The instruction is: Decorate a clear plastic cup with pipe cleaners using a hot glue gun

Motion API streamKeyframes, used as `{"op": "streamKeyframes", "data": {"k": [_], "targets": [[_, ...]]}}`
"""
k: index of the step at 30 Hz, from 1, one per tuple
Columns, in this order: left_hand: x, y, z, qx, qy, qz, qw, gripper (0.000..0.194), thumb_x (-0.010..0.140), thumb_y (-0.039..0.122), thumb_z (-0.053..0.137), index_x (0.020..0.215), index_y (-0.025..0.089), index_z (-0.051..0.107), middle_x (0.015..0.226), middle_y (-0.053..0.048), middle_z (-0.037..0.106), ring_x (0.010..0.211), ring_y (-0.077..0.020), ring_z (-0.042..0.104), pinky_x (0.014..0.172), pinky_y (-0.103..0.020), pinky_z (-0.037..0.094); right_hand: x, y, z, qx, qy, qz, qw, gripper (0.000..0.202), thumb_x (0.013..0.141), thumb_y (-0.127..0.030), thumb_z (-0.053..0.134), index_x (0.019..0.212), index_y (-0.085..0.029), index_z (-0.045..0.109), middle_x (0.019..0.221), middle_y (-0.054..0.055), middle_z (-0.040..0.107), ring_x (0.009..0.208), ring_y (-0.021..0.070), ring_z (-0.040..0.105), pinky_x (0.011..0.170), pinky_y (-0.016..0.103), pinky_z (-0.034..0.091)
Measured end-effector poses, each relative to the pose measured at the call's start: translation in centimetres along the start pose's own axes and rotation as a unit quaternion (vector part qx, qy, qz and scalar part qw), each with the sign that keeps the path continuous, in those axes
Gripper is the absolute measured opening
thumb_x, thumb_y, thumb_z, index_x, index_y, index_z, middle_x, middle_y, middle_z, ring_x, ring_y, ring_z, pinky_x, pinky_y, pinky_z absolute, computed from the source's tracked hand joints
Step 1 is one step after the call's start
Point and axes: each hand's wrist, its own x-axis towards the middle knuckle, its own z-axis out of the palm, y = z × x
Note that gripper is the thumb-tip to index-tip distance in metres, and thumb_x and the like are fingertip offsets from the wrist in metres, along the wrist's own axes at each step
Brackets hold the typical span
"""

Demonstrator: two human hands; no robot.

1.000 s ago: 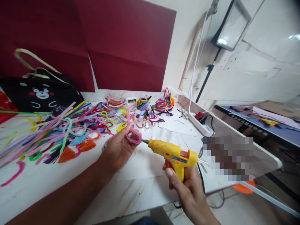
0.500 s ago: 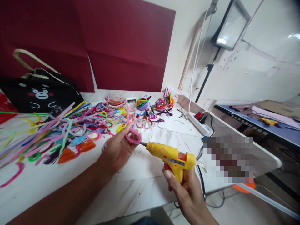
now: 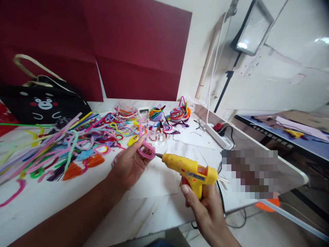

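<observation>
Between the thumb and fingers of my left hand (image 3: 132, 164) is a pink pipe cleaner (image 3: 149, 154), bent into a loop with one end standing up. My right hand (image 3: 203, 206) grips a yellow hot glue gun (image 3: 189, 168) by its handle, fingers around the red trigger. The gun's metal nozzle points left and lies right by the loop's right edge; whether they touch I cannot tell. Behind the loop sits a clear plastic ball (image 3: 160, 142), partly hidden by my left hand. White paper (image 3: 154, 183) lies on the table below.
A heap of coloured pipe cleaners (image 3: 77, 144) spreads over the table's left side, with orange tassels (image 3: 74, 168). Several decorated balls (image 3: 156, 113) stand at the back. A black bag (image 3: 43, 103) is at the left, a power strip (image 3: 218, 135) at the right, its black cable running near my right hand.
The glue gun has shifted slightly to the right, its nozzle a little farther from the pink loop. My left hand and the pipe cleaner stay nearly still.
</observation>
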Motion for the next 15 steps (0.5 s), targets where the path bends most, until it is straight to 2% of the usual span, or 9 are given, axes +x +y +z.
{"op": "streamKeyframes", "data": {"k": [15], "targets": [[-0.28,0.09,0.13,0.01,-0.005,-0.002,1.0,0.036,0.098,0.009,0.039,0.069,0.011,0.061,0.057,0.0,0.064,0.048,-0.0086,0.063,0.047,-0.018,0.055,0.08,0.36,-0.19,-0.008,0.005,0.028,1.0,0.044,0.083,-0.055,0.064,0.11,-0.021,0.057,0.088,0.005,0.065,0.064,0.0166,0.054,0.058,0.031,0.049]]}}
